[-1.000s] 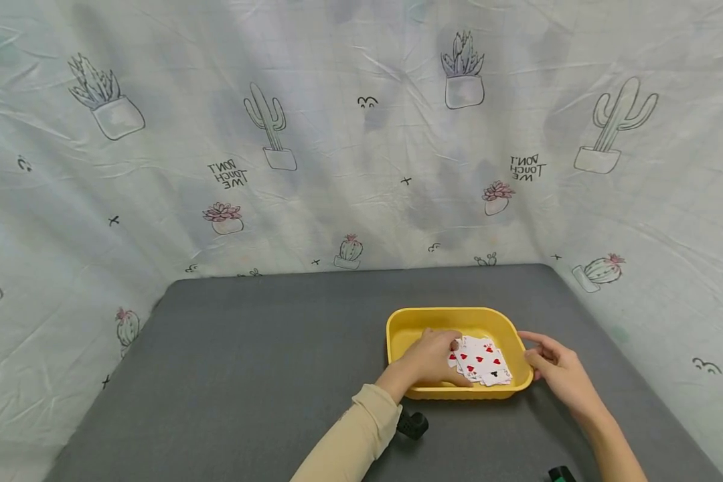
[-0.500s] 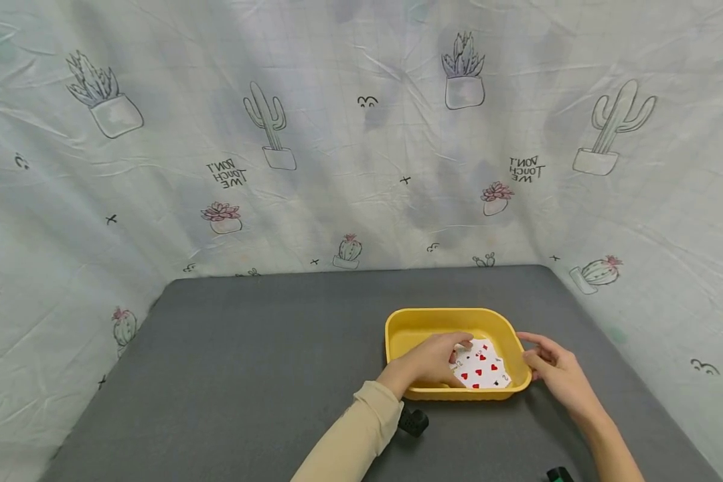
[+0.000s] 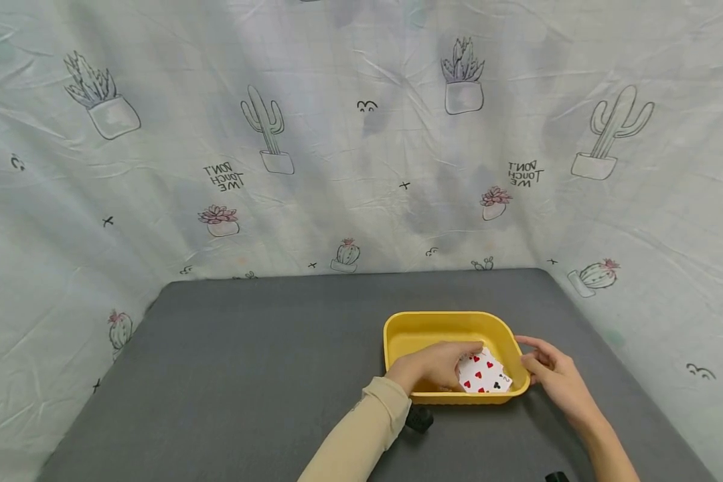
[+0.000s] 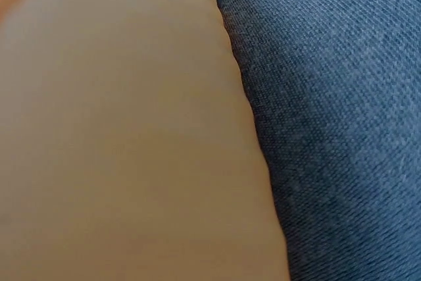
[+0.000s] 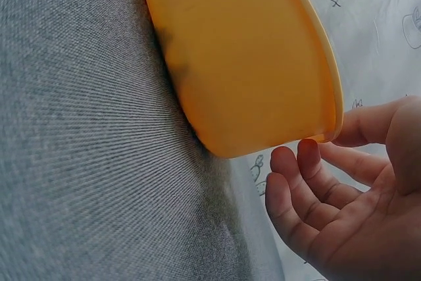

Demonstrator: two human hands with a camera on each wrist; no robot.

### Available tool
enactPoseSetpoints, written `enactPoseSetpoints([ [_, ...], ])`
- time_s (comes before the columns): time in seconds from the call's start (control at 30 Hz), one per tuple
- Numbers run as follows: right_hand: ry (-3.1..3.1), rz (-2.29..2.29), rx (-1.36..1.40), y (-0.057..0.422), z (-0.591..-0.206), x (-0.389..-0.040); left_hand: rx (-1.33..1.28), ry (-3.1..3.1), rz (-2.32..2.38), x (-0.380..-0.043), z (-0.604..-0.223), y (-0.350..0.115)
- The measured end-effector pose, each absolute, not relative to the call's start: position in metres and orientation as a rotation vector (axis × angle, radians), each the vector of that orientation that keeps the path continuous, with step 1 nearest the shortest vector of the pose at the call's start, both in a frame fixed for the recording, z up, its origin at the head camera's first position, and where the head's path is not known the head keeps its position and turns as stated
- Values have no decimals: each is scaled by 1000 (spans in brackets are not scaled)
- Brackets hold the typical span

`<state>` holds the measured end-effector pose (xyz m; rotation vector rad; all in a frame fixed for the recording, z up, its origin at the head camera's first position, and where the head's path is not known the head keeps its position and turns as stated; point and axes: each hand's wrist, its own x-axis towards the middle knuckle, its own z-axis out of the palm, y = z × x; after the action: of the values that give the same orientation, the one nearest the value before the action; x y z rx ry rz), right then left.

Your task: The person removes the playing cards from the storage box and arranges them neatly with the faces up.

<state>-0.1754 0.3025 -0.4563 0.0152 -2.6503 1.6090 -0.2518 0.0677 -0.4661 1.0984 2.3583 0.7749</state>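
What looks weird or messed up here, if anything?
The playing cards in the yellow plastic tray look messy: their edges don't line up, so corners poke out. Also, the writing on the cactus-print cloth is backwards, like in a mirror. I see nothing spilled or broken.

Playing cards (image 3: 483, 373): white, face up, overlapping unevenly, red hearts and a black club showing; in the tray's right near part, partly covered by the left hand (image 3: 435, 363).
Yellow tray (image 3: 436, 316): rounded corners, upright on the counter (image 3: 265, 361), right rim touching the right hand (image 3: 555, 376).
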Motion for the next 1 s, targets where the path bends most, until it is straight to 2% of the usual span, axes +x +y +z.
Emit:
enactPoseSetpoints([
  [0.6,-2649,1626,25,303,-457,-177,910,2452,921,-255,-472,72],
  [1.0,-2670,1579,19,303,-458,-178,933,2547,1034,-258,-466,68],
])
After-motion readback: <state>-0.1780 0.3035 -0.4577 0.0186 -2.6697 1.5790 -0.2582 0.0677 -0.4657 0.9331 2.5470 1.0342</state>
